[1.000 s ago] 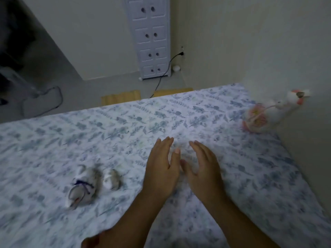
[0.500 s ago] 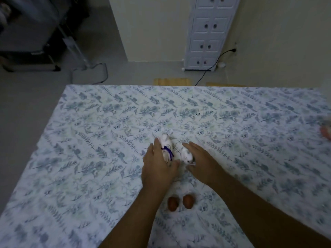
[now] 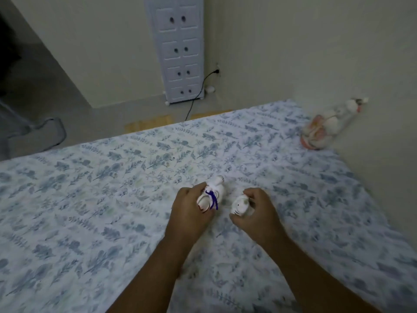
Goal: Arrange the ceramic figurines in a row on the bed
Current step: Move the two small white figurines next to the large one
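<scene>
My left hand (image 3: 189, 211) is closed around a white ceramic figurine with a purple ribbon (image 3: 213, 193), held over the middle of the bed (image 3: 90, 199). Beside it, my right hand (image 3: 255, 213) grips a smaller white figurine with a painted face (image 3: 239, 205). The two figurines are a short gap apart. A third, taller white and pink figurine (image 3: 325, 127) leans against the wall at the bed's far right corner.
The bed has a blue floral sheet and meets a wall (image 3: 361, 64) on the right. Past its far edge lie the floor, a white drawer cabinet (image 3: 180, 53) with a black cable (image 3: 198, 96), and a dark fan base (image 3: 45, 132) at left.
Both hands, open and empty a second ago, have closed on the two small figurines and hold them lifted. The view has swung right, bringing the pink figurine back into sight.
</scene>
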